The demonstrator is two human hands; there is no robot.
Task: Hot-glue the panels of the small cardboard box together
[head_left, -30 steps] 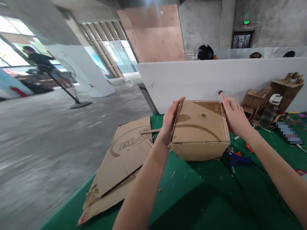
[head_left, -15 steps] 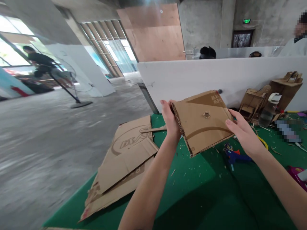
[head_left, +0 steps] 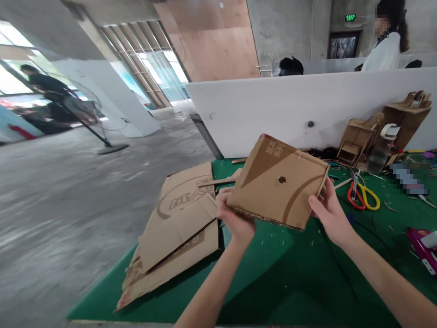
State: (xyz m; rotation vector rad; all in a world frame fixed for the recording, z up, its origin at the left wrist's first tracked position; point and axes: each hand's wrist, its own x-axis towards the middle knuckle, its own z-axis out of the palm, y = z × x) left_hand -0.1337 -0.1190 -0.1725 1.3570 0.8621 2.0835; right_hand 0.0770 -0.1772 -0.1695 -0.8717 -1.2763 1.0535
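Because the cardboard piece point(head_left: 268, 187) looks light and stiff but crushable, we would hold its opposite edges, where our left hand point(head_left: 237, 221) and right hand point(head_left: 330, 218) grip it.

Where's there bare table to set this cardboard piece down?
Largest free patch: near green tabletop, below the held cardboard piece, between flat cardboard sheets on the left and the pink tool at right; lightly littered, a dark cord crossing it. Crowded: far right, with scissors, bottle and cardboard models.
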